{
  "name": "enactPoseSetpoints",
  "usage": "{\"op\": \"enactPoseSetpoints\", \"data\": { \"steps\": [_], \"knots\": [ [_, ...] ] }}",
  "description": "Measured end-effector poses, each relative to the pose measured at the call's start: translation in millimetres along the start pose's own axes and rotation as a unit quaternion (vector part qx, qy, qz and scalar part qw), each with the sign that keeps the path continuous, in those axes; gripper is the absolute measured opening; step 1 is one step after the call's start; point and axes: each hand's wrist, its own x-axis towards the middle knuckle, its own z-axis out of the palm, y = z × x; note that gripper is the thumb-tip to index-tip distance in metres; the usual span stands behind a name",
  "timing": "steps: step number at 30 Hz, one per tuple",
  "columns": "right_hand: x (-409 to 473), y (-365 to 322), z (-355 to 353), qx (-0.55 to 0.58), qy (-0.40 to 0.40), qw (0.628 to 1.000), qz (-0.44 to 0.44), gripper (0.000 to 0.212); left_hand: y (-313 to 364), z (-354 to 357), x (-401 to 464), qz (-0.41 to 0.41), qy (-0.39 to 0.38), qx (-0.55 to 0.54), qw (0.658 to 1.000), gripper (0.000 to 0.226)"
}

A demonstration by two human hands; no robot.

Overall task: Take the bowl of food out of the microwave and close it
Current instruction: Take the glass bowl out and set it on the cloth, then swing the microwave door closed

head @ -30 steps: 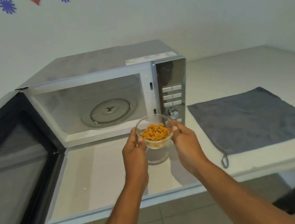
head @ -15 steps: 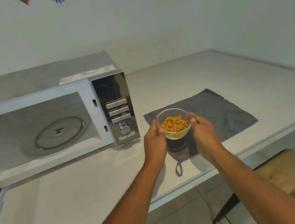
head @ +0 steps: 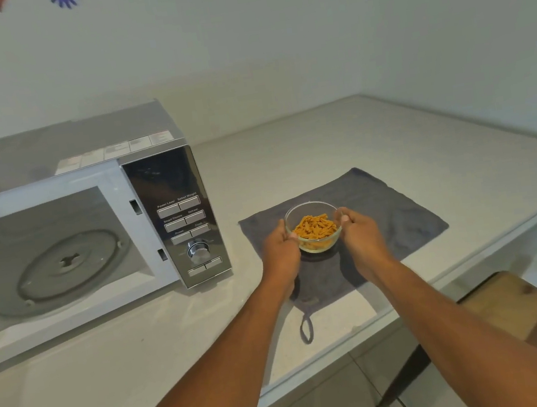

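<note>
A small clear glass bowl [head: 313,228] filled with orange food pieces is held between both hands just over the grey cloth [head: 396,216]. My left hand [head: 278,248] grips its left side and my right hand [head: 361,235] its right side. I cannot tell whether the bowl rests on the cloth. The silver microwave [head: 168,189] stands to the left with its cavity exposed and its bare glass turntable [head: 66,269] showing. Its door is out of view on the left.
The white counter [head: 321,147] runs back to the wall and into a corner on the right. A loop of the cloth hangs near the counter's front edge. A wooden stool [head: 534,314] stands on the floor at the lower right.
Both hands have carried the bowl from in front of the microwave rightward over the grey cloth and lowered it. The view has swung right, so the door has left the frame.
</note>
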Motion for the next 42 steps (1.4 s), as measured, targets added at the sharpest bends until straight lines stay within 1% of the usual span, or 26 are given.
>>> {"op": "enactPoseSetpoints", "data": {
  "steps": [4, 6, 7, 8, 10, 12, 15, 20, 24, 27, 31, 35, 38, 40, 42],
  "knots": [
    [3.2, 5.8, -1.3, 0.001, -0.015, 1.000, 0.002, 0.036, 3.3, -1.3, -1.3, 0.003, -0.002, 0.025, 1.000, 0.048],
    [3.2, 2.9, -1.6, -0.014, 0.002, 1.000, -0.010, 0.028, 3.4, -3.1, -3.8, 0.004, -0.005, 0.027, 1.000, 0.050],
    [0.7, 0.7, -1.9, -0.027, 0.023, 0.999, -0.027, 0.023, 2.7, -6.6, -7.7, 0.007, 0.006, 0.023, 1.000, 0.052],
    [-2.6, -2.4, -2.5, -0.038, 0.050, 0.997, -0.045, 0.023, 1.5, -10.0, -11.4, 0.018, 0.027, 0.023, 0.999, 0.052],
    [-16.1, -10.6, -1.1, -0.048, 0.099, 0.990, -0.091, 0.027, -2.8, -22.7, -21.6, 0.056, 0.089, 0.025, 0.994, 0.042],
    [-36.7, -19.5, 5.3, -0.046, 0.101, 0.984, -0.143, 0.024, -6.3, -37.8, -36.0, 0.093, 0.132, 0.006, 0.987, 0.029],
    [-70.6, -29.2, 25.1, -0.043, 0.042, 0.983, -0.173, 0.020, -9.4, -64.4, -60.7, 0.124, 0.161, -0.002, 0.979, 0.023],
    [-133.4, -39.0, 66.7, -0.046, -0.057, 0.968, -0.240, 0.015, -17.8, -119.7, -104.9, 0.152, 0.223, 0.017, 0.963, 0.028],
    [-184.1, -42.7, 98.7, -0.047, -0.134, 0.963, -0.231, 0.015, -26.5, -162.0, -146.2, 0.148, 0.272, 0.021, 0.951, 0.030],
    [-228.7, -46.5, 121.3, -0.055, -0.165, 0.955, -0.239, 0.016, -33.7, -195.1, -182.9, 0.139, 0.309, 0.002, 0.941, 0.029],
    [-295.0, -53.9, 147.3, -0.032, -0.212, 0.946, -0.243, 0.014, -47.5, -238.1, -243.0, 0.116, 0.343, -0.010, 0.932, 0.030],
    [-360.8, -65.3, 170.3, -0.008, -0.264, 0.927, -0.266, 0.016, -62.4, -274.4, -302.3, 0.101, 0.365, -0.019, 0.925, 0.031],
    [-407.4, -78.4, 186.3, -0.010, -0.297, 0.906, -0.300, 0.017, -71.4, -296.2, -338.7, 0.091, 0.382, -0.018, 0.920, 0.031],
    [-437.3, -91.1, 194.8, -0.003, -0.323, 0.886, -0.333, 0.018, -76.4, -307.6, -358.1, 0.099, 0.384, -0.019, 0.918, 0.029],
    [-464.0, -107.4, 201.5, 0.015, -0.347, 0.857, -0.381, 0.020, -78.5, -315.4, -371.2, 0.102, 0.382, -0.045, 0.917, 0.028]
  ]
}}
